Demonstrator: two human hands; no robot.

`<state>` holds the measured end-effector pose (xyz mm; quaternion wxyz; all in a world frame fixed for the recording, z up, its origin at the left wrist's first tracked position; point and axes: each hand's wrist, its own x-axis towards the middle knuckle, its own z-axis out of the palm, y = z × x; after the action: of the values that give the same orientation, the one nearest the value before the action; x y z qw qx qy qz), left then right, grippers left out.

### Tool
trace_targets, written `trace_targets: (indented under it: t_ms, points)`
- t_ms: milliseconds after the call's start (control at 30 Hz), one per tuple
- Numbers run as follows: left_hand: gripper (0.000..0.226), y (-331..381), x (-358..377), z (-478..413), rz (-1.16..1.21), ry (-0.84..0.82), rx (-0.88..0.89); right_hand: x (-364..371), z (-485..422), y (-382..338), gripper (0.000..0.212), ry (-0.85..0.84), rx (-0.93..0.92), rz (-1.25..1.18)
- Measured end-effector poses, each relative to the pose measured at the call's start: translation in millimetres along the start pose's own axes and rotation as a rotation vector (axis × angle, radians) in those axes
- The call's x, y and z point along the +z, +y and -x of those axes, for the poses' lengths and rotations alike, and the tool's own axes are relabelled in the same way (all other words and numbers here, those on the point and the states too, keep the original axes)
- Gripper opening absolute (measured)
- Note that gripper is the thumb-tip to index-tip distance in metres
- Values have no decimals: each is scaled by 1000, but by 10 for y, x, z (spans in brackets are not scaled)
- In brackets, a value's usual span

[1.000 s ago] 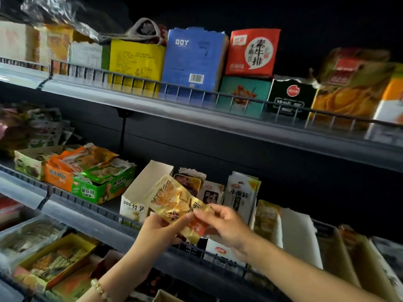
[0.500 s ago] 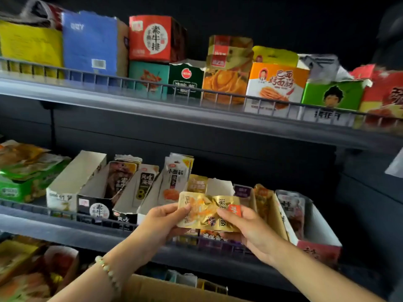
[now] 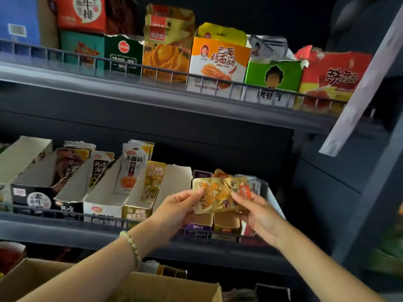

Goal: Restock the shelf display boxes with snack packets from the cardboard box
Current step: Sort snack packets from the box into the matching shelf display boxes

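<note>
Shift: against half a second ago, my left hand [image 3: 174,211], my right hand [image 3: 259,216] and the snack packets [image 3: 216,196] stand further right along the middle shelf [image 3: 65,233], now before the purple-fronted display box [image 3: 199,228] instead of the gold-fronted display box [image 3: 136,213].
Cardboard box: the cardboard box [image 3: 174,286] is nearest me, open-topped, under my forearms; its contents are too blurred to tell.
Wrist: a bead bracelet [image 3: 132,245] circles my left wrist.
Left grip: I pinch the left end of the packets, thumb on the front face, fingers behind.
Right grip: I pinch the right end, thumb on the front beside the red patch.
Snack packets: gold foil, held lengthwise and about level between both hands, above the front edge of the middle shelf near its right end; how many are stacked I cannot tell.
Middle shelf: slanted display boxes stand side by side behind a wire rail; left of the gold-fronted one a white display box [image 3: 102,211] holds tall upright packets, and a black display box [image 3: 32,199] sits toward the left end.
Upper shelf: the upper shelf [image 3: 152,99] carries an orange-and-white box [image 3: 218,64], a green box [image 3: 272,75] and a red box [image 3: 331,77] toward its right end.
</note>
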<state>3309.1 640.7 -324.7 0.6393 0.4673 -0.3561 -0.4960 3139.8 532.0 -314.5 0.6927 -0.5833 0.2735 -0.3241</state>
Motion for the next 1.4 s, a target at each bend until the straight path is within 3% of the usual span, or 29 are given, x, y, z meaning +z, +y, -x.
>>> trace_targets:
  t_ms: [233, 333, 467, 600, 700, 800, 900, 1000, 1300, 1400]
  points:
    - [29, -160, 52, -454, -614, 39, 82, -621, -412, -349, 7, 320, -289, 615]
    - [35, -256, 84, -653, -1009, -31, 226, -678, -648, -430, 19, 337, -339, 832]
    - [43, -359, 99, -872, -1422, -143, 204, -593, -939, -382, 11, 301, -361, 988]
    - [35, -474, 63, -1033, -1426, -177, 141, -563, -1288, -223, 18, 301, -314, 1067]
    - [37, -538, 17, -1123, -1444, -216, 131, -584, -1462, -120, 4, 158, -195, 1189]
    - [39, -600, -32, -1208, -1501, -248, 151, -605, -1526, -73, 10, 55, -125, 1199]
    - [40, -632, -67, -1272, -1412, -262, 157, -625, -1579, -41, 12, 37, -178, 1202]
    - [28, -648, -89, -1309, -1324, -284, 186, -658, -1670, -10, 12, 17, -230, 1189]
    - [35, -691, -112, -1408, -1387, -302, 245, -653, -2012, 61, 8, 83, -302, 1297]
    - [39, -696, -94, -1430, -1367, -300, 233, -662, -2041, 123, 14, 178, -389, 1421]
